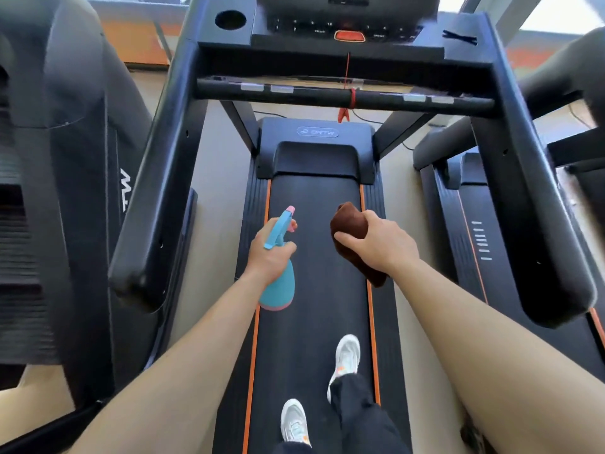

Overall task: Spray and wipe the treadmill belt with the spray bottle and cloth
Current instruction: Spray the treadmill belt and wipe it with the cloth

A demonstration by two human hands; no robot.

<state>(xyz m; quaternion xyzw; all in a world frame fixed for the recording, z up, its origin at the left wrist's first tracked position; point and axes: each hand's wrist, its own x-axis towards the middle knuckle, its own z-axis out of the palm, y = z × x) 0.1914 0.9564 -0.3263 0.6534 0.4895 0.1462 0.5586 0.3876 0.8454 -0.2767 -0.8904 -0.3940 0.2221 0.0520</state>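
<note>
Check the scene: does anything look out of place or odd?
The red safety cord is looped round the crossbar, clip dangling. Both shoes stand on the belt meant for wiping. No spill or damage shows.

I see the treadmill belt [307, 339] running up the middle of the frame, with the motor cover [316, 152] at its far end and the console [343, 27] above it at the top edge. Over the belt at centre frame, the left hand [270, 253] holds the spray bottle [280, 286] just left of the cloth [348, 222] in the right hand [383, 245]. Two shoes [345, 357] stand on the belt at lower centre. Another treadmill [465, 224] lies along the right side.
</note>
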